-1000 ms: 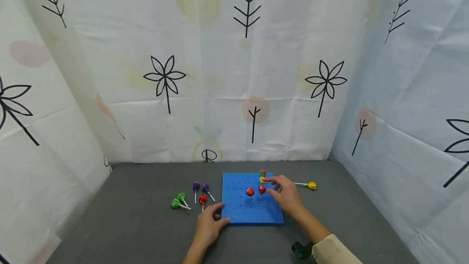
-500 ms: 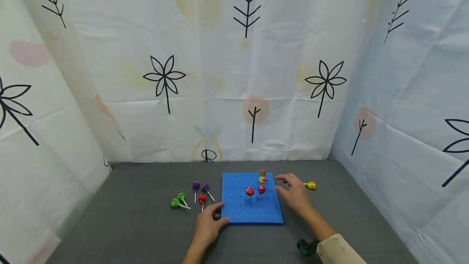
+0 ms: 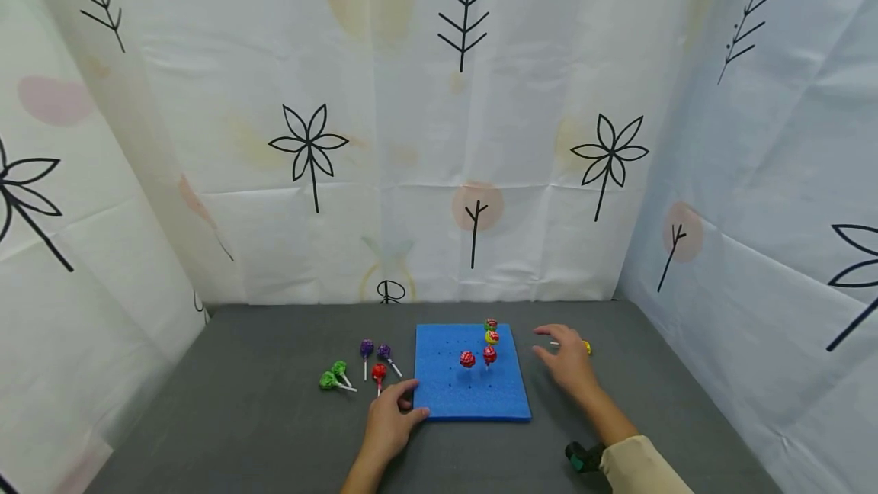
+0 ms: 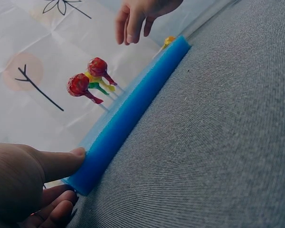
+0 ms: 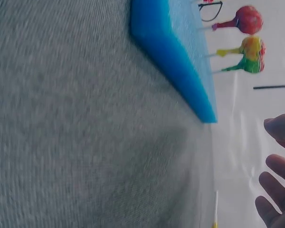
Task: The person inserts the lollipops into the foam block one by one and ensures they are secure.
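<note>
A blue foam board [image 3: 439,402] with small holes lies on the grey table. My left hand [image 3: 387,421] grips its near left corner, thumb [image 4: 69,163] against the edge and fingers curled beside it. Several lollipops stand upright in the board: two red ones [image 3: 467,359], a yellow-and-red one [image 3: 491,337] and a green-and-red one [image 3: 491,324] at the back right. My right hand [image 3: 571,363] hovers right of the board, fingers apart and holding nothing. It partly covers a yellow lollipop [image 3: 587,347] lying on the table; the white stick [image 5: 216,206] shows in the right wrist view.
Left of the board lie two purple lollipops [image 3: 366,348], two green ones [image 3: 329,380] and a red one [image 3: 379,372]. A dark strap-like object [image 3: 581,457] appears by the right sleeve [image 3: 641,467]. Patterned white cloth [image 3: 411,136] encloses the table at the back and sides.
My right hand has moved away from the yellow-and-red lollipop, rightward off the board toward the lying yellow lollipop. The left hand and the board have stayed in place.
</note>
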`<state>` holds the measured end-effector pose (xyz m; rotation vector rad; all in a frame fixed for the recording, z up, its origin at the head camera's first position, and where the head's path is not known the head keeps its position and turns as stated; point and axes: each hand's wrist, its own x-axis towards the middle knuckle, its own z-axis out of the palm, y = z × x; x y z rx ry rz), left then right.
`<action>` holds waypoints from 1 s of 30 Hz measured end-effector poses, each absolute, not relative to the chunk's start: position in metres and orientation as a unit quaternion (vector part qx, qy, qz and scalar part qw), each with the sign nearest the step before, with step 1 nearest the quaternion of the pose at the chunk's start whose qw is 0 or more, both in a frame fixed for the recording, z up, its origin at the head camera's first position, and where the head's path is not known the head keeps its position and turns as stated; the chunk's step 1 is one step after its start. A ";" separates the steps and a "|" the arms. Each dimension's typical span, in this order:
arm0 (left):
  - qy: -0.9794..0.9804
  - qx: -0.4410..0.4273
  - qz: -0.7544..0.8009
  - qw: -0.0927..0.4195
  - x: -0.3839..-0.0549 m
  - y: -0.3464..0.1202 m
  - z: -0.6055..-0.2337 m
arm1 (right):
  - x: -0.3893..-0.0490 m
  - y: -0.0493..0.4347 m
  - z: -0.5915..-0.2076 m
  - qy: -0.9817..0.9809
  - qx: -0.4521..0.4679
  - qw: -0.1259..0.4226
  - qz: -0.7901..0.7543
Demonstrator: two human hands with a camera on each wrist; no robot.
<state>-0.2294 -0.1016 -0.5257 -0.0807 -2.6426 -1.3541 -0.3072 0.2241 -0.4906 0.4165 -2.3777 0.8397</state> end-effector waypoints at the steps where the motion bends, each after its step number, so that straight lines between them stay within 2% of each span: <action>1: -0.886 -0.027 -0.454 0.086 -0.229 -0.102 -0.526 | -0.308 0.226 -0.491 -0.891 0.155 0.290 0.313; 9: -0.886 -0.025 -0.456 0.078 -0.230 -0.102 -0.526 | -0.312 0.239 -0.498 -0.892 0.148 0.301 0.304; 16: -0.885 -0.030 -0.456 0.088 -0.230 -0.102 -0.527 | -0.313 0.247 -0.500 -0.895 0.124 0.291 0.315; 21: -0.885 -0.027 -0.459 0.078 -0.230 -0.101 -0.526 | -0.313 0.254 -0.502 -0.902 0.113 0.286 0.302; 30: -0.885 -0.025 -0.458 0.081 -0.229 -0.101 -0.525 | -0.315 0.266 -0.503 -0.931 0.057 0.221 0.285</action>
